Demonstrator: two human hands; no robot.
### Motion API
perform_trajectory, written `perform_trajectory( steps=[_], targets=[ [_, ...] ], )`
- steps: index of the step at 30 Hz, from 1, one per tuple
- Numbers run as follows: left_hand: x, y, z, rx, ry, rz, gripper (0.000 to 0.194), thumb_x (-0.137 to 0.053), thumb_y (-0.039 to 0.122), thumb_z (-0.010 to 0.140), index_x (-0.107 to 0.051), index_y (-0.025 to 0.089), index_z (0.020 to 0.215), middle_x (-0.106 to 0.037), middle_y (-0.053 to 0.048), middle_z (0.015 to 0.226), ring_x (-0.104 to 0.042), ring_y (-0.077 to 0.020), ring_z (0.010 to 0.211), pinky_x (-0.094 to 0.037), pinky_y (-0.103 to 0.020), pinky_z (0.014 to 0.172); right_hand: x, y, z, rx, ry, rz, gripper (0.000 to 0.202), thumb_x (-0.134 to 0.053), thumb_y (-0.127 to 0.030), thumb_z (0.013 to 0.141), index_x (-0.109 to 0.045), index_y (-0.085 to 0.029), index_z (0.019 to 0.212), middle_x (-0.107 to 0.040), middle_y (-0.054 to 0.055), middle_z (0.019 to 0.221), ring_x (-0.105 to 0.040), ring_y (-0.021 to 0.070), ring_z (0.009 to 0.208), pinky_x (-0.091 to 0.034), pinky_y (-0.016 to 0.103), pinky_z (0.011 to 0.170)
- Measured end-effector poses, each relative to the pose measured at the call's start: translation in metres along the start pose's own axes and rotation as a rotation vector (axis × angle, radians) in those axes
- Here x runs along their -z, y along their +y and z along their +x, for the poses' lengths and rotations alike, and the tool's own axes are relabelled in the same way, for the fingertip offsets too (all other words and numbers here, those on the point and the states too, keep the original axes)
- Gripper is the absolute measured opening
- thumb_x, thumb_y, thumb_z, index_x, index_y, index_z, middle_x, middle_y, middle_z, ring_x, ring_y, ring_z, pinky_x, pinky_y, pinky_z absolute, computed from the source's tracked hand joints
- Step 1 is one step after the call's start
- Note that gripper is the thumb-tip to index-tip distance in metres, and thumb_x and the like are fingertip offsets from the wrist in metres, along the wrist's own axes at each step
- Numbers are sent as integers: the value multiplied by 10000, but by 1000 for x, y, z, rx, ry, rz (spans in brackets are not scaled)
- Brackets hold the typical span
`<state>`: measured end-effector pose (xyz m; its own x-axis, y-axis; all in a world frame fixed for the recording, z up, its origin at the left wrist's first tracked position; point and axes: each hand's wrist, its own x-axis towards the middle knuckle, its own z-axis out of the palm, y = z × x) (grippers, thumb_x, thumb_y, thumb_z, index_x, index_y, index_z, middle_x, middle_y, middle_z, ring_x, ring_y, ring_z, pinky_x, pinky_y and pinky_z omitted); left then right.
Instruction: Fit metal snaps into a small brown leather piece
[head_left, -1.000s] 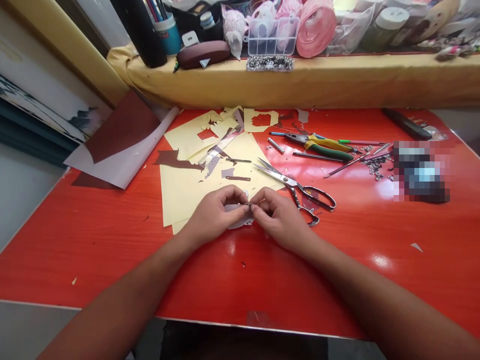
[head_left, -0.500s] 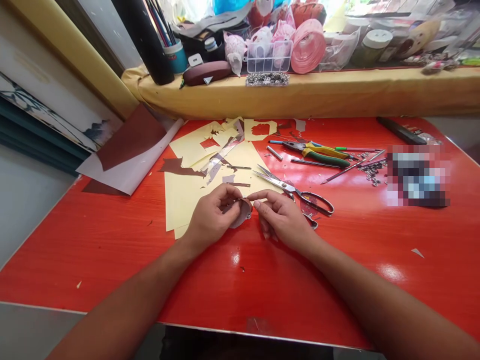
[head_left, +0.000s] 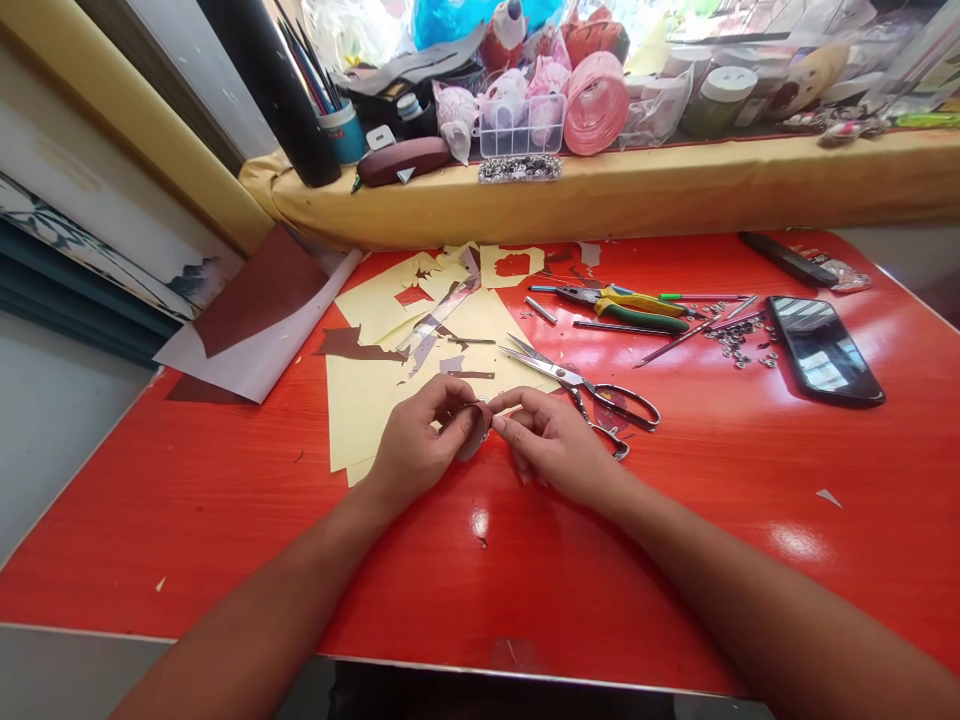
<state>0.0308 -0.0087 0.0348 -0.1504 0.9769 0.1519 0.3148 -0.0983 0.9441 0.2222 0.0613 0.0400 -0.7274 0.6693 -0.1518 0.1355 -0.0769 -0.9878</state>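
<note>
Left hand [head_left: 421, 432]: curled, thumb and fingers closed in a pinch on the brown piece, and that grip looks snug.
Right hand [head_left: 553, 438]: half-closed, thumb and forefinger meeting at the piece's right edge, with the other fingers bent loosely below; whether the tips truly grip or only touch, one cannot tell.
Brown piece [head_left: 474, 434]: here it is, small and curved, between the two hands near the close edge of the yellow paper [head_left: 366, 415]; fingers cover part of it.
Yellow paper: overlapping sheets on the red table [head_left: 247, 520], brown scraps [head_left: 361, 345] strewn on top.
Scissors [head_left: 572, 379]: lying just beyond the right hand, blades parted, tips over the paper, handles out on the table.
Pliers [head_left: 643, 311]: farther back, yellow and green handles turned to the right, a short metal rod [head_left: 541, 310] near their nose.
Metal bits [head_left: 739, 342]: a loose scatter between the pliers and the phone [head_left: 826, 352].
Phone: dark screen up, catching the window light, well apart from the hands.
Brown sheet [head_left: 259, 288]: over at the left, beside a curled white one [head_left: 281, 355].
Ledge [head_left: 600, 208]: at the back, bearing a clear box [head_left: 521, 127] and, just beside it, a pink roll [head_left: 596, 104].
</note>
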Motion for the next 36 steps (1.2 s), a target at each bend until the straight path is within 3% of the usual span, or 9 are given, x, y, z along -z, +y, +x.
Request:
perform_trajectory(
  steps=[3, 8, 14, 25, 31, 36],
  targets=[
    [-1, 3, 0, -63, 37, 28, 86, -602, 146, 996, -606, 224, 962, -689, 50, 744, -592, -85, 577, -521, -235, 606, 0, 1, -1, 10, -9, 4, 292, -585, -422, 1028, -650, -181, 1180, -549, -88, 503, -512, 121, 440, -375, 238, 474],
    [-4, 5, 2, -187, 74, 23, 120, -606, 113, 993, -624, 226, 956, -686, 38, 823, -633, -86, 655, -540, -230, 637, 0, 3, 1, 23, -31, 37, 315, -574, -457, 1031, -640, -184, 1173, -557, -87, 510, -524, 124, 426, -384, 241, 466],
    [-2, 3, 0, -172, 44, 81, 130, -601, 105, 980, -668, 216, 972, -703, 15, 839, -657, -101, 661, -540, -231, 599, 0, 2, 1, 17, -26, 51, 259, -602, -463, 1001, -613, -204, 999, -541, -89, 508, -510, 116, 413, -371, 234, 451],
    [-4, 3, 1, -246, 69, 59, 167, -594, 60, 960, -627, 221, 989, -698, 38, 766, -609, -85, 615, -512, -219, 591, -2, 4, 1, 27, -29, 27, 254, -592, -454, 1011, -603, -211, 935, -514, -89, 520, -487, 111, 428, -365, 235, 468],
    [-1, 3, 0, -209, 66, 140, 88, -637, 139, 976, -668, 220, 993, -752, -14, 912, -715, -143, 819, -592, -264, 720, 0, 4, 1, 28, -30, 42, 288, -587, -488, 1022, -637, -204, 1017, -538, -81, 542, -513, 113, 430, -359, 234, 459],
    [2, 5, 3, -337, 99, 233, 123, -645, 123, 969, -687, 238, 966, -734, -45, 1035, -703, -197, 1015, -600, -365, 880, 1, 5, 1, 41, -34, 73, 313, -592, -473, 1021, -645, -188, 1136, -548, -87, 536, -521, 120, 426, -380, 239, 461]
  ],
)
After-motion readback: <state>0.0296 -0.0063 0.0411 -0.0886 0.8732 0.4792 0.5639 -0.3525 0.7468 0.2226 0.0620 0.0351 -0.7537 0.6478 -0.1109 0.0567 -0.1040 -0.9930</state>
